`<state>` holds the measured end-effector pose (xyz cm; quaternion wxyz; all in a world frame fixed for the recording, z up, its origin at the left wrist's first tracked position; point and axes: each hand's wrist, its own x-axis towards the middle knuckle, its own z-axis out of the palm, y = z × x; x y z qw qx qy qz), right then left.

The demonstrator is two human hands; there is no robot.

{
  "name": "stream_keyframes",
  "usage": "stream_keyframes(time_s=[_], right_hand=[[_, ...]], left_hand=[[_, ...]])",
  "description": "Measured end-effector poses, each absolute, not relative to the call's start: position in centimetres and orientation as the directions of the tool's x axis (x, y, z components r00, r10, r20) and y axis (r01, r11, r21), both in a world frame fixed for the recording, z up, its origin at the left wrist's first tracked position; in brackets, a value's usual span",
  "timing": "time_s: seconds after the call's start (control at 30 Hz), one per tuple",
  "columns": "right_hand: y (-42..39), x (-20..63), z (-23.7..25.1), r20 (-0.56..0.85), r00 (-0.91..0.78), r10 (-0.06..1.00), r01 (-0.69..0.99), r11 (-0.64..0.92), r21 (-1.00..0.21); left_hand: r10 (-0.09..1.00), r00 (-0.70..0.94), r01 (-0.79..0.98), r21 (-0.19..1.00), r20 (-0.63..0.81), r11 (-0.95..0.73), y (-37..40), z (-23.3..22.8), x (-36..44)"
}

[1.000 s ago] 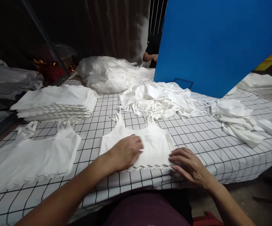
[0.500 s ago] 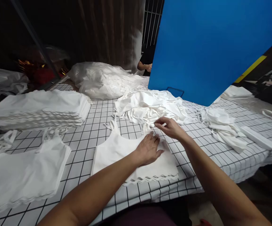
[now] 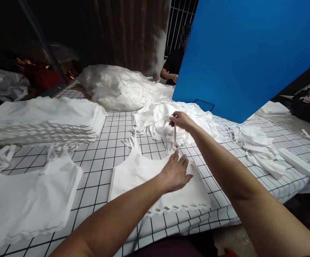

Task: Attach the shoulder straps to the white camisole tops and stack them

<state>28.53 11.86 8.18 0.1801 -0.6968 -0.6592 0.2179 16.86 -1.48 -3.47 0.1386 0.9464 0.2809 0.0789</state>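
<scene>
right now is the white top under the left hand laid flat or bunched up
Laid flat. The white top lies spread on the checked table, scalloped hem straight along the near edge, with the left hand pressing it down.

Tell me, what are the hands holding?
The right hand pinches a strap by its top end. The left hand lies flat on the stack, holding nothing.

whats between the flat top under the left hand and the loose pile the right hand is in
In the head view, bare checked tablecloth and dangling white straps separate the flat top from the loose pile.
</scene>
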Motion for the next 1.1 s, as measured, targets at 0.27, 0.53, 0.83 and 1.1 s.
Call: stream_keyframes(time_s=[0.27, 0.53, 0.83, 1.1], right_hand=[[4.1, 32.7, 15.2, 0.352, -0.082, 0.933, 0.227, 0.361, -0.904], [-5.8, 38.4, 9.4, -0.089, -0.539, 0.837, 0.413, 0.171, -0.894], [-0.9, 33.5, 2.4, -0.236, 0.025, 0.971, 0.835, -0.150, -0.530], [-1.0, 34.5, 3.0, -0.328, -0.046, 0.944, 0.743, -0.187, -0.643]], left_hand=[[0.560, 0.828, 0.508, 0.365, 0.044, -0.780, -1.3, -3.5, 16.8], [0.569, 0.819, 0.510, 0.354, 0.080, -0.784, -1.6, -3.0, 16.8], [0.569, 0.818, 0.532, 0.262, 0.088, -0.805, -1.5, -3.1, 17.1], [0.559, 0.821, 0.512, 0.286, 0.114, -0.810, -1.5, -3.0, 16.9]])
